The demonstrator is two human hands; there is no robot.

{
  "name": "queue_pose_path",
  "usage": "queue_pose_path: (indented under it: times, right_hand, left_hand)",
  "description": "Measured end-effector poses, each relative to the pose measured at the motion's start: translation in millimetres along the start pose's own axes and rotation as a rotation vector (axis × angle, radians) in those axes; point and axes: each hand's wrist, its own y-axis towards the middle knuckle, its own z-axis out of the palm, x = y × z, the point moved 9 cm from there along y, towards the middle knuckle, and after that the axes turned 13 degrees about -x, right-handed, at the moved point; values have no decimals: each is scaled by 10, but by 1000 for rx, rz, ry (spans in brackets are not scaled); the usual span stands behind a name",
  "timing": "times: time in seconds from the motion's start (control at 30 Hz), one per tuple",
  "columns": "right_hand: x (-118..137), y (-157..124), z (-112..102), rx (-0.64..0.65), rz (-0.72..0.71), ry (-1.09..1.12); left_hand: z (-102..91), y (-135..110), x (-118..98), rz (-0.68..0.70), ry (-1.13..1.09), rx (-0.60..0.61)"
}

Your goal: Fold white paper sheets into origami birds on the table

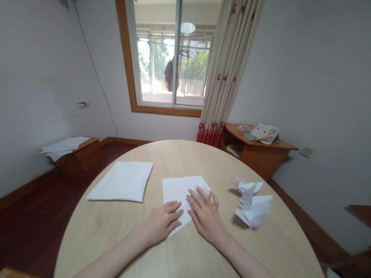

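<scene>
in the head view, rests left bare hand (161,222) on the lower left of the white, partly folded paper sheet (175,189), with fingers nearly together; lays right bare hand (207,215) on the sheet's right part, with fingers spread. has a round, pale wooden table (174,154) beneath the sheet, a four-cornered white paper stack (124,182) left of it, two pointed, folded white paper figures (256,212) right of it.

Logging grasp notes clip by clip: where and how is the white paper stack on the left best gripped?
I'd pinch the stack across its right edge, top and underside, left hand coming from the right: it lies flat, and that edge faces the hand.
</scene>
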Motion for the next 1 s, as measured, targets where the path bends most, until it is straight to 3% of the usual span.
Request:
queue_pose_path:
  times: [0.3,0.73,1.0]
  right_hand:
    - [48,13,2,-13,-46,-41]
    - [40,38,-31,6,-35,-102]
    - [7,25,-28,28,1,-73]
  left_hand:
    - [-11,15,-36,9,74,62]
    - [-73,24,-118,37,125,15]
    - [-63,25,-131,8,213,96]
